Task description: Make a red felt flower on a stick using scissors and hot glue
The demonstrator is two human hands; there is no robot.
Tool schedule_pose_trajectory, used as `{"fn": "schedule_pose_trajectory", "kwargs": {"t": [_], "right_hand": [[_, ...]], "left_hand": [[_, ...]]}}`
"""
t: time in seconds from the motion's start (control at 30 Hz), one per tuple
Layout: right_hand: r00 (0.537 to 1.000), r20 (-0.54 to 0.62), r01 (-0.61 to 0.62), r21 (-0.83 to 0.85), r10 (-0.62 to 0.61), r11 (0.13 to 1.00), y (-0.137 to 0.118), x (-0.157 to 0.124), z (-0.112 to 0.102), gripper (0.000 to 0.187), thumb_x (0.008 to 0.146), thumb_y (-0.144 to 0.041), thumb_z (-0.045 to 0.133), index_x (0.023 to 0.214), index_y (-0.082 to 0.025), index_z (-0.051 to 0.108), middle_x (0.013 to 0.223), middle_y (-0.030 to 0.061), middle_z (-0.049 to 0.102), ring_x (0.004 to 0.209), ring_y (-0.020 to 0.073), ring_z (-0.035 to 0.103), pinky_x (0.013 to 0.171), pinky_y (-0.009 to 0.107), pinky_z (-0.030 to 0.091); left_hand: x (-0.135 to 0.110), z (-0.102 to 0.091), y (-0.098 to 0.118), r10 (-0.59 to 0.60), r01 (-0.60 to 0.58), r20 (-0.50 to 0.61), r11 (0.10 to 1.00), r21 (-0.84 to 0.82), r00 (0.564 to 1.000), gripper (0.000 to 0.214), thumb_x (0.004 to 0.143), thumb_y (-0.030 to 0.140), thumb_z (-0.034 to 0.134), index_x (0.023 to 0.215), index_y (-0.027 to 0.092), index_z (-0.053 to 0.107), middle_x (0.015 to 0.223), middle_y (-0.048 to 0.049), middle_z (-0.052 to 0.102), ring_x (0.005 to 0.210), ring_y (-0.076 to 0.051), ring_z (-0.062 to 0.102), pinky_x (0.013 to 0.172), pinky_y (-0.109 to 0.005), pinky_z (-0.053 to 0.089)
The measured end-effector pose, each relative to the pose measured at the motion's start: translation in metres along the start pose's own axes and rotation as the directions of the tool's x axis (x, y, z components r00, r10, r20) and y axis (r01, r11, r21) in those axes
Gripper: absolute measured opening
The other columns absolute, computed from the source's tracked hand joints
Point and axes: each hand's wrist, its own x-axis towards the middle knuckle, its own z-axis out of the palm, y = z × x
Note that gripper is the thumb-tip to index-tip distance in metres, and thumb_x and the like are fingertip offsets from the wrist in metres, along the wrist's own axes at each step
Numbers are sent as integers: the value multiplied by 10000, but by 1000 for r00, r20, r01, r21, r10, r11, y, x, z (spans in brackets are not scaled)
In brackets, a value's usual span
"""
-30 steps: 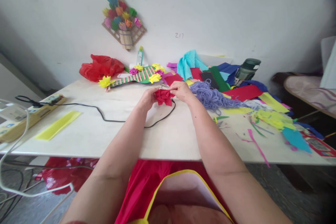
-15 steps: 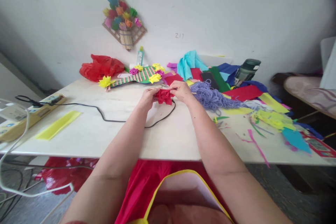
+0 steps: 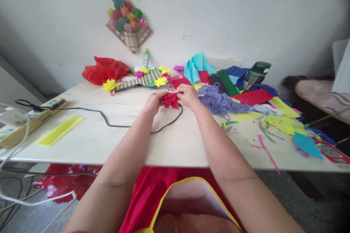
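Note:
Over the middle of the white table, a red crepe paper flower [image 3: 171, 100] is stretched between my two hands. My left hand [image 3: 154, 102] pinches its left side. On the other side, the fingers of my right hand [image 3: 187, 95] are closed on its right edge. A thin stick end shows just right of my right hand. Behind my hands lies a green, guitar-shaped piece [image 3: 149, 79] with pink strips and yellow and purple paper flowers. A black cord [image 3: 109, 122] passes beneath the flower.
Purple yarn [image 3: 216, 99], coloured paper sheets [image 3: 254, 97] and a dark bottle [image 3: 257, 73] crowd the right side. At left are a power strip [image 3: 45, 116] and a yellow paper strip [image 3: 60, 130]. A red plastic bag [image 3: 105, 71] sits at the back.
Almost nothing differs. Both hands keep their hold on the red paper flower, with only a very slight shift of the fingers and the view.

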Motion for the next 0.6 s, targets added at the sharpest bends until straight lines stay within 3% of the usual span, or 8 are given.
{"fn": "schedule_pose_trajectory", "kwargs": {"t": [0.33,0.47,0.6], "right_hand": [[1000,-2,18,-71,-18,997,-5,-2,-3,274,765,-58,597,777,-237,804,907,21,743,823,163,646,662,269,423],[1000,-4,17,-43,-18,999,-2,-2,-2,280,771,-60,585,786,-234,803,904,26,734,830,168,643,690,271,446],[999,-17,28,-19,-29,999,-2,-2,-1,295,760,-56,582,802,-245,804,896,18,732,832,167,643,694,269,457]], "left_hand": [[0,-1,1,0,2,63,1000,-31,998,283,603,327,789,790,144,683,715,-48,693,627,-166,645,545,-257,496],[-1,-2,2,7,-1,170,999,-33,985,409,540,220,837,908,142,678,781,-31,704,624,-143,644,537,-240,484],[0,-4,2,26,-24,192,1000,-13,981,458,505,143,841,924,147,657,768,-6,693,578,-114,624,526,-216,463]]}}
